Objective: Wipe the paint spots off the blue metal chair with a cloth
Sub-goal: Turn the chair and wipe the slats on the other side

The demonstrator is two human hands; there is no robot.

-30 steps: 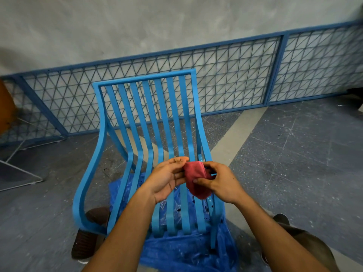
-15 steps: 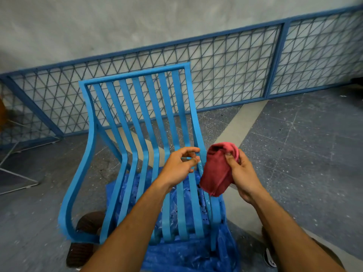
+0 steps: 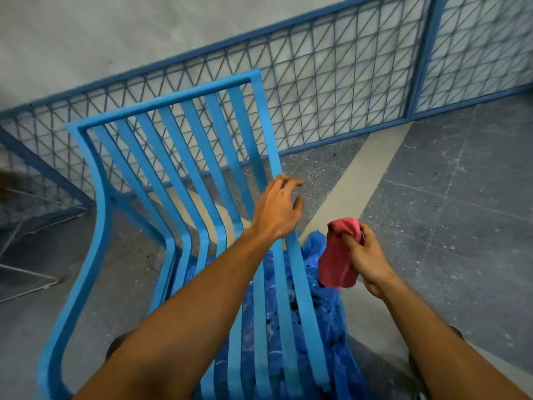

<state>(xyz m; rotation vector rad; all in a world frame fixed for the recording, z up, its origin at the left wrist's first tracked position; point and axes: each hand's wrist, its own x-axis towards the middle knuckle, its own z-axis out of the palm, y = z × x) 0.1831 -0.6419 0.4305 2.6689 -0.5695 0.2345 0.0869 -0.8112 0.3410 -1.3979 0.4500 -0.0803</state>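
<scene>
The blue metal chair (image 3: 184,157) with long slats fills the middle of the view, its back tilted away from me. My left hand (image 3: 275,210) lies over the chair's right side rail, where the back bends into the seat; its fingers are loosely bent and no firm grip shows. To the right of the chair, my right hand (image 3: 367,259) grips a bunched red cloth (image 3: 337,261), held just off the rail and not touching it. I cannot make out paint spots on the slats.
A crumpled blue plastic sheet (image 3: 327,316) with dark specks lies under the seat. A blue mesh fence (image 3: 331,82) runs along the wall behind. A white wire frame (image 3: 27,280) lies on the grey floor at left. My shoe (image 3: 115,346) shows below the chair.
My left hand has let go of the cloth and moved up to the chair's right rail. My right hand carried the cloth out to the right. The view has come closer.
</scene>
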